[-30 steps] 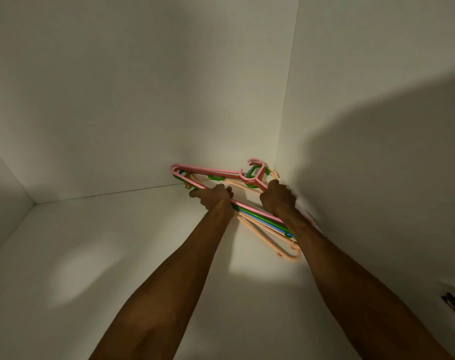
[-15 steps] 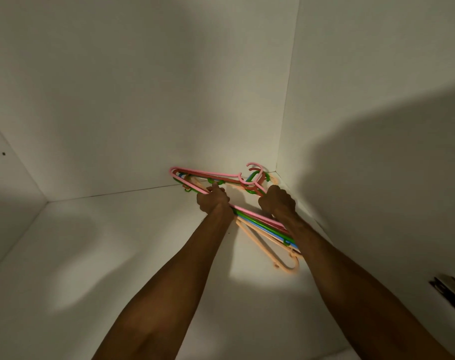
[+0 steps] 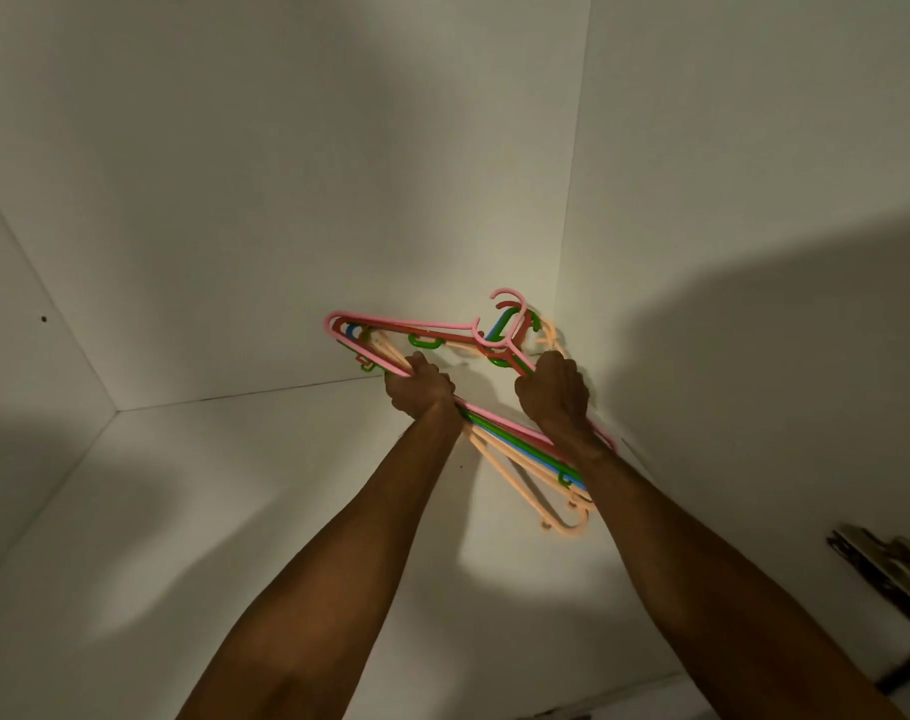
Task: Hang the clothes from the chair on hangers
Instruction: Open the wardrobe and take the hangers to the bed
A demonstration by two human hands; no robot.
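Note:
A bundle of plastic hangers [image 3: 432, 332], pink, red, green, blue and peach, is held up in the far right corner of a white cabinet compartment. My left hand [image 3: 417, 388] grips the lower bars of the bundle near its left end. My right hand [image 3: 554, 394] is closed around the bundle just below the hooks [image 3: 510, 317]. The peach hangers' far ends [image 3: 564, 527] stick out below, between my forearms. No clothes or chair are in view.
The white shelf floor [image 3: 209, 511] spreads out to the left of my arms. White walls close the compartment at the back [image 3: 286, 200], left and right [image 3: 754, 252]. A metal hinge [image 3: 889, 569] sits at the lower right edge.
Both hands have lifted the hanger bundle off the shelf floor and tilted it up; the pink top hanger now stands higher against the back wall.

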